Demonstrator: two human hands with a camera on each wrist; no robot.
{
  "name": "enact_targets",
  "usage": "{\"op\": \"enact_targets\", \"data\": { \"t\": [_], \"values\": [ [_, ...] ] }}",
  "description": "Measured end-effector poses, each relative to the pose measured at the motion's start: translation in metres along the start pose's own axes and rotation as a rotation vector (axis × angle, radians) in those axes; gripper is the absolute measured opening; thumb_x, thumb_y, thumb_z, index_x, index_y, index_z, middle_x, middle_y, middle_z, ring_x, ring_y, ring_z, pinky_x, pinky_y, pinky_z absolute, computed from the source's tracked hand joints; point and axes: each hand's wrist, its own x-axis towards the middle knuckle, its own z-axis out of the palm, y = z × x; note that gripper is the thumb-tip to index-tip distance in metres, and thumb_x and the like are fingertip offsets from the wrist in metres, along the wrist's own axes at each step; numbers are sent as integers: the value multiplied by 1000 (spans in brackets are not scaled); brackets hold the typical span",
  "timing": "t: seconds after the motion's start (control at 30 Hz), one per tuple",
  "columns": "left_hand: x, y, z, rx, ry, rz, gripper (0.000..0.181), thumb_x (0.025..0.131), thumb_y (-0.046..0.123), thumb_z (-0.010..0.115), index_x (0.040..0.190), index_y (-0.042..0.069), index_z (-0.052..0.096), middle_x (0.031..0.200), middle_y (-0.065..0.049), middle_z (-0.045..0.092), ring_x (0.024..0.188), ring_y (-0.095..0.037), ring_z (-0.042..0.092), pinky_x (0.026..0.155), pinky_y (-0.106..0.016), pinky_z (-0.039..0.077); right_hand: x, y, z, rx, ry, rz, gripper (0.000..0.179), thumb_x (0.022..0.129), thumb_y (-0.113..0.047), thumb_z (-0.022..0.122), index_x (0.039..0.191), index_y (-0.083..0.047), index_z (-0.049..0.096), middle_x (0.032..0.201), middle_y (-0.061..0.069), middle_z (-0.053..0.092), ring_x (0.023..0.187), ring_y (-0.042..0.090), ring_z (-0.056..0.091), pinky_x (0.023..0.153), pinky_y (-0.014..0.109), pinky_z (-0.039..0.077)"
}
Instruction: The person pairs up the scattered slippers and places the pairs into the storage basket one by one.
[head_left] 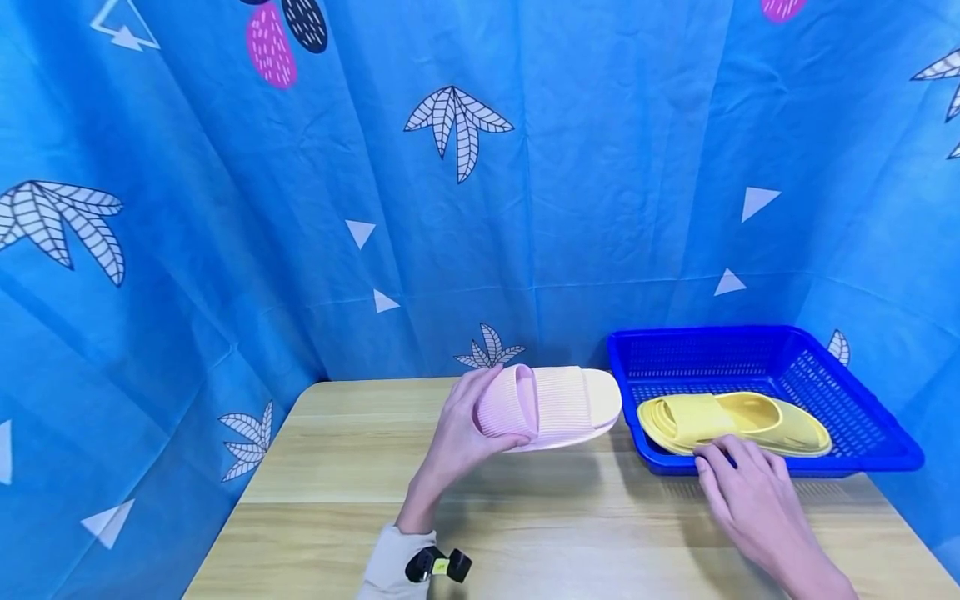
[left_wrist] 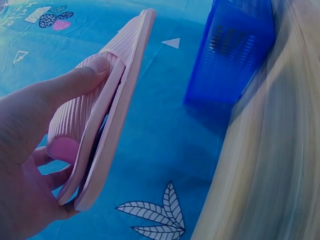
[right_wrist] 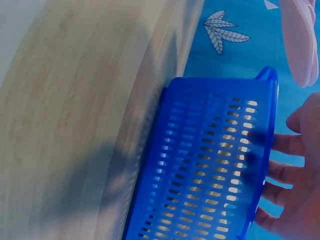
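Note:
My left hand [head_left: 459, 421] grips a pair of pink ribbed slippers [head_left: 562, 400] by one end, raised over the table left of the basket. In the left wrist view the two pink slippers [left_wrist: 120, 110] lie sole against sole, with my thumb across a strap. Yellow slippers [head_left: 742, 421] rest in the blue basket [head_left: 862, 408] along its front side. My right hand [head_left: 757, 500] is over the front rim beside them. In the right wrist view its fingers [right_wrist: 285, 172] reach past the rim, thumb apart; whether the tips touch the yellow slippers is hidden.
The perforated basket stands at the back right of a light wooden table [head_left: 330, 450]. Blue patterned curtains [head_left: 570, 183] hang behind the table and at both sides. A dark device [head_left: 438, 565] is strapped on my left wrist.

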Motion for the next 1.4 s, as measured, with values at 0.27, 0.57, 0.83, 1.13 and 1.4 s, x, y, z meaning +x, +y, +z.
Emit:
{"op": "enact_targets", "data": {
  "t": [0.27, 0.57, 0.83, 1.13, 1.4],
  "values": [
    [10, 2, 7, 8, -18, -19, 101, 64, 47, 98, 151, 24, 51, 145, 6, 52, 132, -18, 47, 102, -51, 48, -3, 9, 2, -9, -15, 6, 9, 94, -14, 61, 99, -12, 68, 99, 8, 63, 97, 38, 58, 83, 60, 40],
    [22, 6, 17, 18, -31, -19, 99, 65, 46, 97, 151, 24, 51, 148, 4, 51, 133, -20, 46, 102, -52, 47, -4, 14, 0, -23, -59, 78, 6, 98, -18, 61, 98, -14, 66, 100, 11, 62, 100, 43, 56, 87, 63, 36],
    [32, 7, 25, 12, -45, -4, 100, 64, 45, 98, 151, 24, 51, 147, 3, 52, 133, -19, 46, 102, -51, 46, -4, 16, -1, -25, -92, 115, 10, 100, -22, 61, 100, -14, 67, 103, 14, 63, 102, 45, 54, 87, 65, 34],
    [41, 9, 34, 20, -66, -33, 99, 66, 48, 96, 151, 23, 51, 148, 2, 51, 135, -20, 45, 104, -52, 46, -6, 18, 2, -22, -69, 115, 12, 101, -22, 60, 98, -11, 65, 100, 14, 62, 102, 44, 54, 94, 67, 32],
    [50, 12, 42, 21, -52, -12, 101, 65, 48, 97, 151, 22, 51, 143, 1, 53, 131, -19, 46, 102, -48, 46, -8, 18, 5, -31, -54, 107, 12, 101, -21, 59, 96, -11, 62, 98, 14, 59, 98, 44, 53, 94, 66, 31]
  ]
}}
